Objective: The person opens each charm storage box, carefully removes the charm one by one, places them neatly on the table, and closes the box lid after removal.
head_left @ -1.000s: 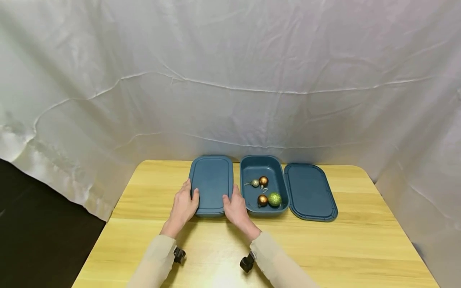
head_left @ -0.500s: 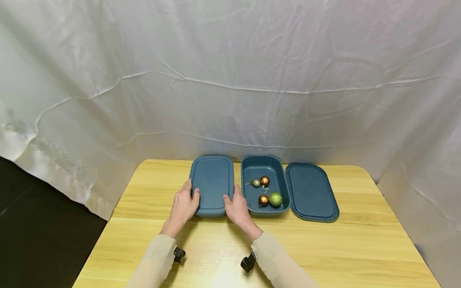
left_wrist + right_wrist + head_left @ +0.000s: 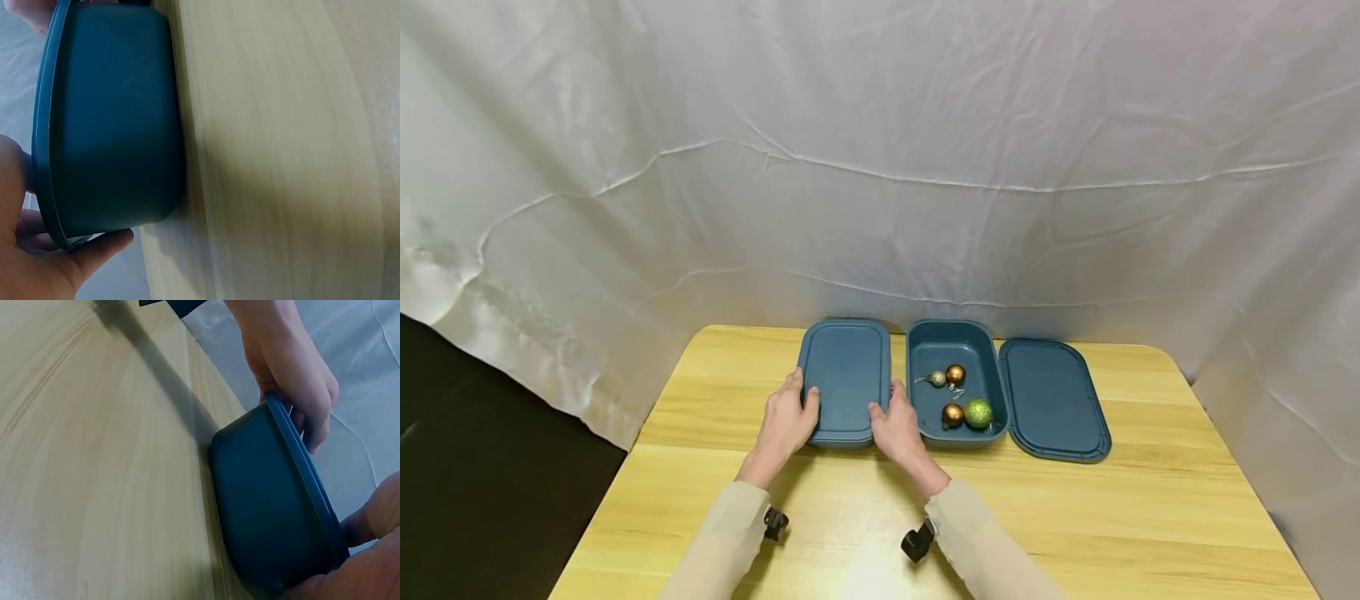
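Note:
A blue rectangular storage box (image 3: 845,375) with its lid on stands at the back of the table. My left hand (image 3: 782,423) holds its near left corner, thumb on the lid's edge and fingers down the side. At the opposite near corner my right hand (image 3: 898,429) grips it in the same way. The box's plain front wall (image 3: 119,119) fills much of the left wrist view, where my left thumb and fingers wrap the rim. In the right wrist view, the box wall (image 3: 269,494) lies between both hands, its base down at the tabletop.
Right beside it, an open blue box (image 3: 946,354) holds two copper baubles (image 3: 955,375), a green glitter bauble (image 3: 978,413) and a small pale gold one (image 3: 937,379). A loose blue lid (image 3: 1054,400) lies further right. A pale curtain (image 3: 880,233) hangs behind the table (image 3: 1120,525).
The head view has shifted slightly, so everything appears a little to the right and higher. Both hands keep the same hold on the lidded box.

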### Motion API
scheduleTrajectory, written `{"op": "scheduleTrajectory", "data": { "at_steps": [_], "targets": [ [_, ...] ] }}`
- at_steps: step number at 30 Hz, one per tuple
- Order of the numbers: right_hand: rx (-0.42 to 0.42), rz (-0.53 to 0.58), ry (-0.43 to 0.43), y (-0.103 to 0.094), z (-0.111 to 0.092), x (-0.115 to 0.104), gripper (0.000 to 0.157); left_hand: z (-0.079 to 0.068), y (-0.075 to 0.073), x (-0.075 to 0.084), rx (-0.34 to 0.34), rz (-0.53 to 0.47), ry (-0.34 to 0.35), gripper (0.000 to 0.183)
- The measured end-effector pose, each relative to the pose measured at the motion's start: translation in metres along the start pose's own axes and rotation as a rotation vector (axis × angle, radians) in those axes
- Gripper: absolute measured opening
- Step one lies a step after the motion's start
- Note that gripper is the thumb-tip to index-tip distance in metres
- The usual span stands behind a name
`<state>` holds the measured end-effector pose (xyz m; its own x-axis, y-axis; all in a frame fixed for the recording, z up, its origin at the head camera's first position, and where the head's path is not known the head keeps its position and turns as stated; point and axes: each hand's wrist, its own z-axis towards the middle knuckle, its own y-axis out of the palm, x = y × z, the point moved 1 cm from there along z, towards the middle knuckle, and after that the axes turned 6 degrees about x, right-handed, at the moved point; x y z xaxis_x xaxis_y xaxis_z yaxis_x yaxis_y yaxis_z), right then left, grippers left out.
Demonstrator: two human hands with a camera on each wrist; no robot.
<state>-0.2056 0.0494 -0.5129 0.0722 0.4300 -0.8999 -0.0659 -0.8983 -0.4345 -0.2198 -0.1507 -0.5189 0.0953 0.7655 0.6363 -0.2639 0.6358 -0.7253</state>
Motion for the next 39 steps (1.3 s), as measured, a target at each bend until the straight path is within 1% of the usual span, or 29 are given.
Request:
{"op": "scheduleTrajectory", "data": {
  "at_steps": [5, 12, 16, 22, 26, 31, 39],
  "targets": [
    [-0.004, 0.011, 0.028, 0.000, 0.001, 0.000, 0.067, 0.000, 0.000, 0.002, 0.005, -0.005, -0.002, 0.061],
    [-0.007, 0.020, 0.036, -0.001, 0.002, -0.001, 0.067, 0.002, -0.002, 0.003, -0.014, -0.018, -0.021, 0.062],
    [-0.004, 0.028, 0.043, -0.002, 0.002, -0.003, 0.068, 0.001, -0.002, 0.004, -0.006, -0.021, -0.028, 0.062],
    [-0.002, 0.040, 0.010, -0.004, 0.001, -0.005, 0.068, 0.000, 0.001, 0.002, 0.026, -0.043, -0.026, 0.059],
    [0.026, 0.045, -0.020, -0.006, 0.001, -0.007, 0.065, 0.000, 0.002, -0.001, 0.045, -0.068, -0.026, 0.058],
    [0.061, 0.035, -0.038, -0.007, 0.000, -0.010, 0.063, 0.000, 0.002, -0.002, 0.050, -0.093, -0.037, 0.057],
    [0.080, 0.020, -0.067, -0.009, 0.000, -0.013, 0.062, 0.000, 0.002, -0.005, 0.062, -0.130, -0.064, 0.057]
  ]
}}
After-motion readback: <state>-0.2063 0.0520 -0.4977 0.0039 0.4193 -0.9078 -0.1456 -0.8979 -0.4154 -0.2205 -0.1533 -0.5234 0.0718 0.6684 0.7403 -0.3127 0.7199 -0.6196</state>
